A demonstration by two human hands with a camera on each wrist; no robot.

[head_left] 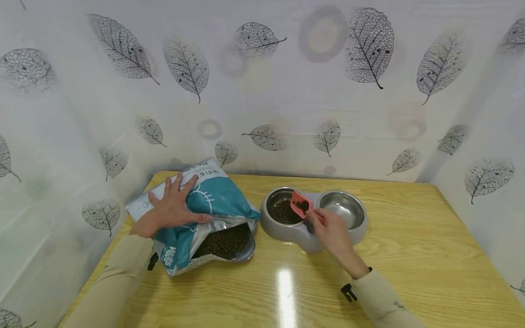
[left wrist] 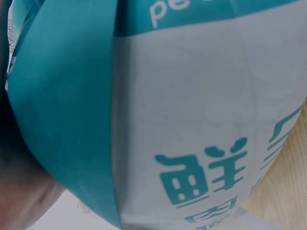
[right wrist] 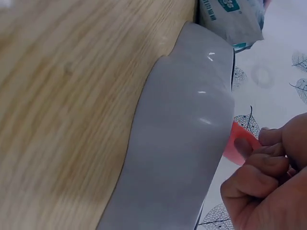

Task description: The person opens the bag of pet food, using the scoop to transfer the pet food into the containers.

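Note:
My left hand (head_left: 174, 207) rests with spread fingers on a teal and white pet food bag (head_left: 223, 189), which lies on its side. The bag's mouth faces me, and brown kibble (head_left: 225, 242) shows inside. In my right hand (head_left: 331, 230) I pinch a small pink scoop (head_left: 301, 204) with some kibble in it. It is tilted over the left bowl (head_left: 283, 207) of a grey double feeder (head_left: 287, 234), where more kibble lies. In the right wrist view, the curled fingers (right wrist: 261, 172) grip the pink scoop's end, beside the feeder's grey side.
The feeder's right steel bowl (head_left: 343, 208) shows a bare shiny bottom. Everything stands on a yellow wood-grain table (head_left: 414, 237). A leaf-patterned white sheet (head_left: 283, 95) hangs behind the table and along both sides.

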